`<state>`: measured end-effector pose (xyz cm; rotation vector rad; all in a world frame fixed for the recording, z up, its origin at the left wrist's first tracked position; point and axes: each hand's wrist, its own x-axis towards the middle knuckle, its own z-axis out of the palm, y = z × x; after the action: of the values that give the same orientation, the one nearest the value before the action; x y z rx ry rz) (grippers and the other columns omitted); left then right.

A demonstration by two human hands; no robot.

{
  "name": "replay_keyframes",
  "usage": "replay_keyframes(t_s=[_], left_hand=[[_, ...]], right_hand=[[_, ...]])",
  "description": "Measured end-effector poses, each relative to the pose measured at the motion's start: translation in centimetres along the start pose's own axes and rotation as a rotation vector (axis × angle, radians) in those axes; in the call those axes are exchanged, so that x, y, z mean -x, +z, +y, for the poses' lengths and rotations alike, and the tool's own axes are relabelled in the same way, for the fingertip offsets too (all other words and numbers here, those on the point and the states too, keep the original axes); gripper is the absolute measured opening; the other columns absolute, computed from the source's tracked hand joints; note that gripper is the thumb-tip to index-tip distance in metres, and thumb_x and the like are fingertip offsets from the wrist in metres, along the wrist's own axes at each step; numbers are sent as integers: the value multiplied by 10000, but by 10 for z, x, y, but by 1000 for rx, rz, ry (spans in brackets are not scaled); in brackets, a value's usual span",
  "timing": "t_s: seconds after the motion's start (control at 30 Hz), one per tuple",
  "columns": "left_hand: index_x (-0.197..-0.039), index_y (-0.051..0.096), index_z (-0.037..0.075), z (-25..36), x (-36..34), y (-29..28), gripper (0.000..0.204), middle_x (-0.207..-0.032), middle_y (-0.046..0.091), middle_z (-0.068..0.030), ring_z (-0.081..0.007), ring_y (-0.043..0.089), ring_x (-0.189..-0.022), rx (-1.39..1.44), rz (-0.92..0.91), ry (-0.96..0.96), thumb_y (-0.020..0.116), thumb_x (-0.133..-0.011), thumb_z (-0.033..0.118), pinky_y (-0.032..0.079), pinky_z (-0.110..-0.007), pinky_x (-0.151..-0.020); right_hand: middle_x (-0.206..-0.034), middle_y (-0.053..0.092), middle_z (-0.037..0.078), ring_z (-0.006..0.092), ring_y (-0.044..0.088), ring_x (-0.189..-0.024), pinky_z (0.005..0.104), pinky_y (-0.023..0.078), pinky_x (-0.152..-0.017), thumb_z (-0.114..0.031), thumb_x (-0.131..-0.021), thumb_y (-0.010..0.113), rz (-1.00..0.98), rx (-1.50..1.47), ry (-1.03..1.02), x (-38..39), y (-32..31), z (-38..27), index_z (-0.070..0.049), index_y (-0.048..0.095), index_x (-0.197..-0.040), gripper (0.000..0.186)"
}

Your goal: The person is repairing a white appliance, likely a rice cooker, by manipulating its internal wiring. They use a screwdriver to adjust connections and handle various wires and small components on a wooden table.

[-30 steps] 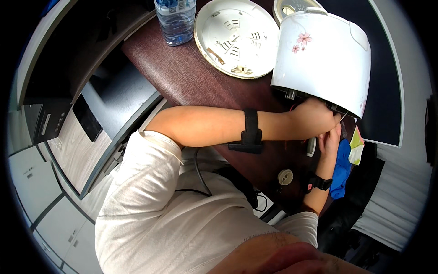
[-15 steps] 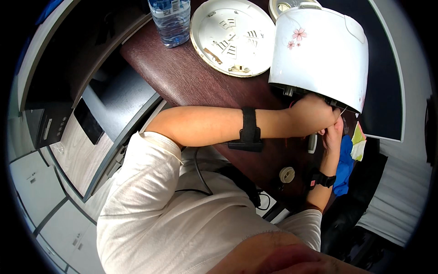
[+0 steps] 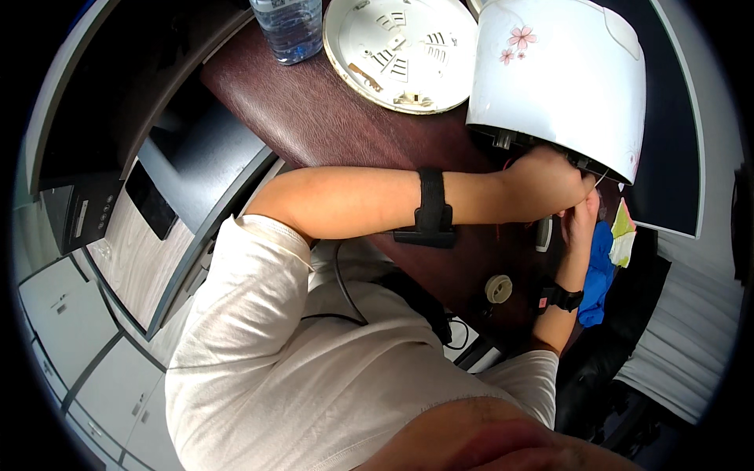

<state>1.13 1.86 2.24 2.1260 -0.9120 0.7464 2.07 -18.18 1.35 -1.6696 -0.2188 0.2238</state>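
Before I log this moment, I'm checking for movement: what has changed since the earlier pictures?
Only the view seems shifted: the white appliance and round white part sit slightly higher in frame. The left hand and right hand stay by the appliance's lower edge.

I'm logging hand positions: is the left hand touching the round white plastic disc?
No, the left hand is at the underside of the glossy white flower-printed housing, apart from the disc.

Bottle [image 3: 289, 31] and white appliance [image 3: 558, 78] partly beyond the upper edge

Off-white short-sleeved shirt [image 3: 314, 377], black forearm straps [image 3: 431, 196], one pink-marked
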Motion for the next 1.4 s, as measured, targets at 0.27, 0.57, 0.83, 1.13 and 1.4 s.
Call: replay_keyframes(t_s=[0.27, 0.57, 0.83, 1.13, 1.4], left_hand=[[-918, 596, 15, 1, 0, -2, 250, -551, 601, -89, -212, 610, -467, 12, 6, -19, 664, -738, 174, 484, -297, -451], [-1216, 497, 40, 0, 1, -7, 394, -681, 642, -103, -261, 654, -624, 96, -126, -89, 557, -833, 115, 515, -311, -544], [-1139, 514, 102, 3, -4, -5, 257, -695, 650, -89, -248, 659, -628, 25, -185, -131, 486, -888, 149, 508, -319, -527], [-1075, 522, 118, 7, -5, -10, 206, -655, 640, -89, -264, 652, -594, -11, -228, -193, 505, -876, 166, 503, -354, -487], [-1064, 547, 100, 8, -7, -15, 273, -642, 620, -137, -329, 633, -621, -15, -211, -212, 614, -813, 184, 505, -404, -524]], right_hand=[[-584, 453, 5, 71, 391, -458, 211, 308, -436, -140, -933, 536, -96, -24, 14, -1, 5, -10, -87, 456, -806, 159], [-662, 447, 0, 54, 341, -442, 196, 262, -413, -83, -918, 546, -127, -128, 7, -5, 9, -9, -32, 498, -943, 74], [-663, 421, -17, 45, 342, -473, 184, 265, -426, -280, -956, 510, -160, -233, 72, -4, 7, -7, -33, 521, -905, 253], [-689, 462, -15, 52, 394, -499, 194, 305, -441, -164, -942, 532, -170, -58, 13, -3, 10, -15, -43, 508, -921, 125], [-689, 494, -19, 49, 452, -542, 202, 340, -459, -66, -918, 557, -113, 94, -101, -4, 7, -8, -57, 495, -915, 62]])
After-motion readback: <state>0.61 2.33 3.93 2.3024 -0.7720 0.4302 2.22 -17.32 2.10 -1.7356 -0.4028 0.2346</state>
